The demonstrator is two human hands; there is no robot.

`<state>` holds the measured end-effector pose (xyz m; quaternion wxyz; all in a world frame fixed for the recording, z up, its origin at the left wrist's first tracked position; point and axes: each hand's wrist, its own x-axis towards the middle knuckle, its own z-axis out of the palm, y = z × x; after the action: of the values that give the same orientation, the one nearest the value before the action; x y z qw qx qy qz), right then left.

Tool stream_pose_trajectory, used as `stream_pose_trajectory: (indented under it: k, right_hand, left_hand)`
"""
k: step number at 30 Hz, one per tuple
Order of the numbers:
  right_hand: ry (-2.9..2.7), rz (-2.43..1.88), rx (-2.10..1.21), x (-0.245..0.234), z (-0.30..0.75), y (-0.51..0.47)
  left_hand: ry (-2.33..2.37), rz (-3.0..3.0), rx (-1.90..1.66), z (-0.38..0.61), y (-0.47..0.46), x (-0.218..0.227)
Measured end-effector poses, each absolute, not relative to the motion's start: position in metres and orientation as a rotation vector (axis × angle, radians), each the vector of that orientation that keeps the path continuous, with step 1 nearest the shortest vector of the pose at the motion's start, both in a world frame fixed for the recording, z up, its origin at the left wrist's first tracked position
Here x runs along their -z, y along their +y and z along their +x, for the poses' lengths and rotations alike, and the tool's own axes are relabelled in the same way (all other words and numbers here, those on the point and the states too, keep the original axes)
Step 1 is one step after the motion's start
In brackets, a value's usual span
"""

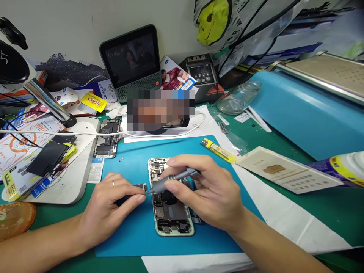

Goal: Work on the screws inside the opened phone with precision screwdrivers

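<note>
An opened smartphone, its inner parts exposed, lies on the blue mat. My right hand grips a grey screwdriver and holds it slantwise across the phone. The screwdriver's tip points left and meets the fingertips of my left hand, beside the phone's left edge. There, thumb and forefinger are pinched; whatever is between them is too small to make out. Just behind these fingertips a small dark component shows, partly hidden. A ring is on one left finger.
Another opened phone lies at the back left, near a lamp stand. A tablet-like display leans on the wall. To the right are a yellow cutter knife, a card and a glass jar. A white cable crosses behind.
</note>
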<state>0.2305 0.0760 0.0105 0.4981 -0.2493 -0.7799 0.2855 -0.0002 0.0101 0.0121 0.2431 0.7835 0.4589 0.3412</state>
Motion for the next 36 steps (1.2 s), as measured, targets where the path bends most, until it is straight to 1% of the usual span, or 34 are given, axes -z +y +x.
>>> stream_pose_trajectory:
  k: [4,17,36]
  right_hand:
    - [-1.880,-0.557,-0.729,-0.0106,0.2312,0.0761]
    - [-1.797,-0.612,-0.806,-0.0054,0.2316,0.0736]
    - [-1.806,-0.612,-0.796,-0.0038,0.2337,0.0727]
  left_hand:
    - [1.229,2.171,-0.931,-0.0002,0.0103,-0.0118]
    - [1.257,2.137,-0.929,0.0005,0.0104,-0.0098]
    - [1.248,2.129,-0.907,0.0015,0.0099,-0.0124]
